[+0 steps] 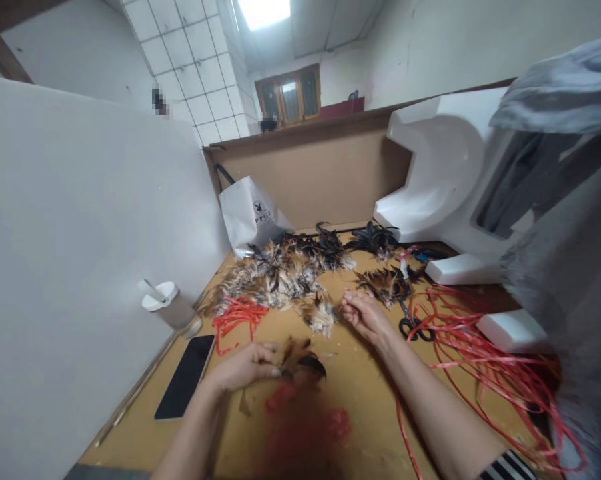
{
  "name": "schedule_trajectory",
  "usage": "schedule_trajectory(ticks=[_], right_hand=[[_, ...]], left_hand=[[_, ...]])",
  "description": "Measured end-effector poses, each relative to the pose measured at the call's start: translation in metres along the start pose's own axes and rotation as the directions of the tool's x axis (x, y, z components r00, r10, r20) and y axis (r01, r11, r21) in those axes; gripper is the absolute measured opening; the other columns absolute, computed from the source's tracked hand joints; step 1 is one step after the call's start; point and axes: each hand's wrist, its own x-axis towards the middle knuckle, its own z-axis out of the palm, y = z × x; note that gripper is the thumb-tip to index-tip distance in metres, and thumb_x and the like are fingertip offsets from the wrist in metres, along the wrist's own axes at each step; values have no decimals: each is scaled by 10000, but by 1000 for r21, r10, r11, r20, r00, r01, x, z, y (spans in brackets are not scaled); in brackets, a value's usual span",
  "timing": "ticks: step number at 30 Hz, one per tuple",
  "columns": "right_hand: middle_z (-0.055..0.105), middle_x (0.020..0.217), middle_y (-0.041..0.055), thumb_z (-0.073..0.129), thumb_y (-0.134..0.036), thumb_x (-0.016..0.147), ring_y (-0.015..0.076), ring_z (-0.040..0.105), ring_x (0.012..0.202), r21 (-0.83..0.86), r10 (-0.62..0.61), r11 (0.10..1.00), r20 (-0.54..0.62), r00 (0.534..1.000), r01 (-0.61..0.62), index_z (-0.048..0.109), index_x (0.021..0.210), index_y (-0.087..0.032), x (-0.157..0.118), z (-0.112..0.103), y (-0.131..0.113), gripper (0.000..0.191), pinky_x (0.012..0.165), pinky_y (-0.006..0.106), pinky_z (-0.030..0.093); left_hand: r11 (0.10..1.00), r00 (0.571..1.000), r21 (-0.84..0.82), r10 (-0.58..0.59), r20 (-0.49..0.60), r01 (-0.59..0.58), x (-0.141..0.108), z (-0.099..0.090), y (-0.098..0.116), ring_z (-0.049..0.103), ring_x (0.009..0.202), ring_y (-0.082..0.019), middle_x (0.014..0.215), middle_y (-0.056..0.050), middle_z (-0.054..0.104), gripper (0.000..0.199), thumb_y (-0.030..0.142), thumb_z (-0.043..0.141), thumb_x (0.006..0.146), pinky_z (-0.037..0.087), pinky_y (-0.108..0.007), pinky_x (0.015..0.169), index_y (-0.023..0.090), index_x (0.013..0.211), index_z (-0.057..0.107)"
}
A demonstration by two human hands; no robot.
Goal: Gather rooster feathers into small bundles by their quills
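My left hand [253, 365] is closed around the base of a small bunch of brown and black feathers [300, 360], low over the near part of the table. Farther right, my right hand [363, 315] is closed in a pinch; what lies between its fingertips, if anything, is too small to make out. Beside it on the left sits a pale tuft of feathers [321, 315]. Just beyond it is a clump of dark brown feathers [386, 285]. A large heap of mottled feathers [275, 273] spreads behind both hands. Something red and blurred [300, 427] shows at the bottom centre.
Red plastic strands [480, 353] tangle at the right near black-handled scissors [416, 329]; shorter red strips [237, 319] lie left. A phone [186, 377] and a lidded cup [173, 308] are at the left. A white bag [254, 217] and white foam [450, 173] stand behind.
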Motion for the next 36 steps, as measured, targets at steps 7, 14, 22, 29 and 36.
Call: schedule_trajectory(ticks=[7,14,22,29,36], right_hand=[[511,486,-44,654,-292,636,19,362,351,-403,45,915,81,996,-9,530,667,-129,-8,17,9,207,354,143,229],[500,462,-48,595,-366,671,41,383,370,-701,161,713,186,969,16,532,697,-134,-19,24,11,242,384,162,244],[510,486,-36,559,-364,697,59,420,410,-779,137,624,190,972,64,544,747,-129,-16,18,15,241,410,170,286],[504,478,-36,551,-376,706,69,419,407,-796,110,598,196,974,92,556,733,-138,-17,22,13,239,416,177,292],[587,645,21,515,-282,739,125,499,589,-902,-13,260,354,935,345,638,739,-152,-20,24,16,179,551,223,362]], left_hand=[[912,936,-376,23,-351,-163,20,-2,9,531,618,-125,692,-70,621,235,323,615,666,391,-229,619,89,661,638],[701,933,-688,-94,-347,-186,84,22,-14,590,651,-125,689,-81,649,229,284,667,624,432,-211,641,90,739,631],[716,969,-695,-118,-219,-70,85,25,-35,605,741,-146,955,-156,618,306,296,615,685,449,-217,654,69,889,615],[638,969,-768,-153,-193,-52,83,22,-42,601,654,-119,777,-94,635,219,265,644,659,456,-201,607,85,780,611],[739,921,-670,-215,-325,-64,88,23,-48,571,559,-97,663,-70,623,272,319,672,608,443,-198,555,76,720,623]])
